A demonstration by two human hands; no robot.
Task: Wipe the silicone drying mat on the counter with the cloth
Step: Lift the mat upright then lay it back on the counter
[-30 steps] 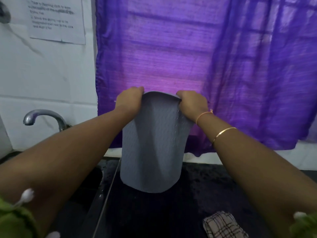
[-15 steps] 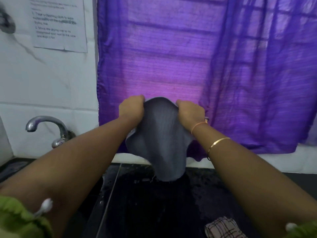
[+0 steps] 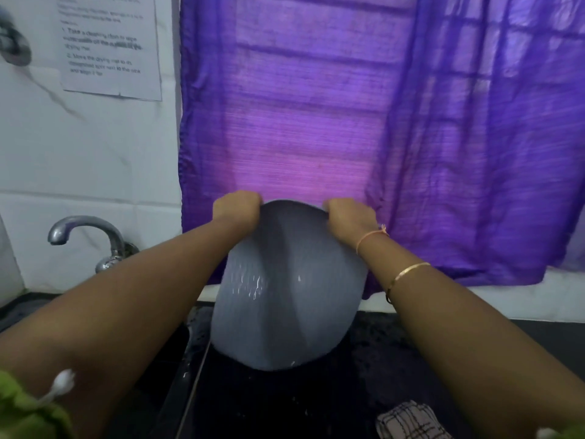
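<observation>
The grey silicone drying mat [image 3: 285,299] hangs in the air above the black counter [image 3: 364,391], bulging toward me, with wet glints on its ribbed face. My left hand [image 3: 235,210] grips its top left corner and my right hand [image 3: 349,218] grips its top right corner. The checked cloth [image 3: 411,421] lies bunched on the counter at the bottom right, apart from both hands.
A chrome tap [image 3: 85,236] stands at the left above the dark sink [image 3: 164,391]. A purple curtain [image 3: 380,122] hangs right behind the mat. A printed sheet [image 3: 110,49] is stuck on the white tiled wall.
The mat hung flat a second ago, then crumpled and narrowed, and now billows out wide toward me. Both hands have kept their grip on the top corners.
</observation>
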